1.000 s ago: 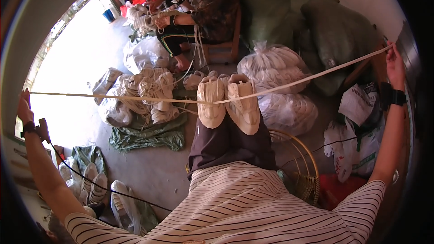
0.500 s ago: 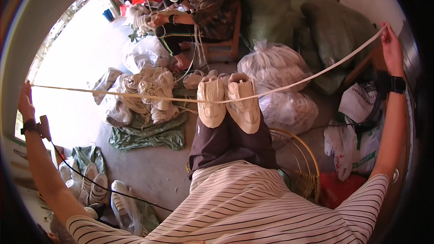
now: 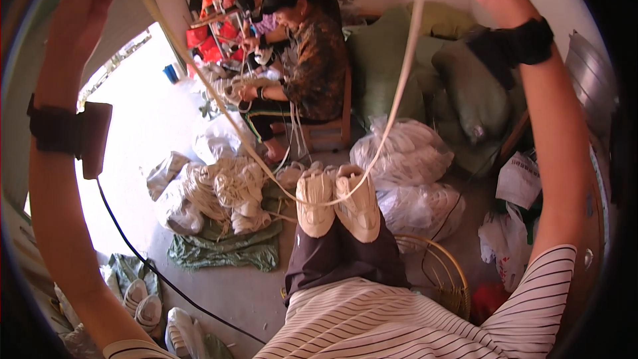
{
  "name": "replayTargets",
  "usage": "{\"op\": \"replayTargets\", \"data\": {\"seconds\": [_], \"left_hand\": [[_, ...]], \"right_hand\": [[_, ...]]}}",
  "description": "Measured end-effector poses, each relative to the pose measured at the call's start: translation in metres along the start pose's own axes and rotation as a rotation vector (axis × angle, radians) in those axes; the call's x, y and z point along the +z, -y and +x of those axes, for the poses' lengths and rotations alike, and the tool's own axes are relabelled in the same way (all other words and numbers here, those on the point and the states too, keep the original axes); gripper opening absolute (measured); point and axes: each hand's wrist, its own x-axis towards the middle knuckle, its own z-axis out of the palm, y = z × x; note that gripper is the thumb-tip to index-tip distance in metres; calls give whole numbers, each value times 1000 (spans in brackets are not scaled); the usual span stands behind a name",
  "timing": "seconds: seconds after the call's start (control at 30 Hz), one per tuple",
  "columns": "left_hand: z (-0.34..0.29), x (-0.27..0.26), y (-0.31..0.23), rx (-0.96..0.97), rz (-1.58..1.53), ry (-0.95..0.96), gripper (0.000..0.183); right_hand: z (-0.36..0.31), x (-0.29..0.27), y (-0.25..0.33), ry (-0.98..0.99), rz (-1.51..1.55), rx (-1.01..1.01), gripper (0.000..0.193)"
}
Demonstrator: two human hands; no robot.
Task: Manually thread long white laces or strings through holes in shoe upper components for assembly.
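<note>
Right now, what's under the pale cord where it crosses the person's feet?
The long cream cord loops around the soles of two cream sneakers. Beneath them, dark trouser legs show; the floor directly underneath is covered.

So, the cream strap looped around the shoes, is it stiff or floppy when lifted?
Likely floppy: the strap curves loosely from both raised hands down around the shoes. Probably light, since it hangs thin and flat. It may slip off the rounded toes.

Bare floor (image 3: 226,292) lay open at lower centre-left, while rope bundles (image 3: 222,193) at centre-left, white bags (image 3: 412,159) at centre-right and a wicker basket (image 3: 445,279) blocked the rest.
</note>
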Motion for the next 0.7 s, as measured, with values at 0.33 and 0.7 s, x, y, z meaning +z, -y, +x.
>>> {"op": "replayTargets", "data": {"seconds": [0.33,0.7], "left_hand": [[-22,140,-121,107,-232,360,10],[-22,155,-154,151,-245,391,20]], "right_hand": [[5,77,150,43,225,-135,23],[-5,57,196,133,263,-107,22]]}}
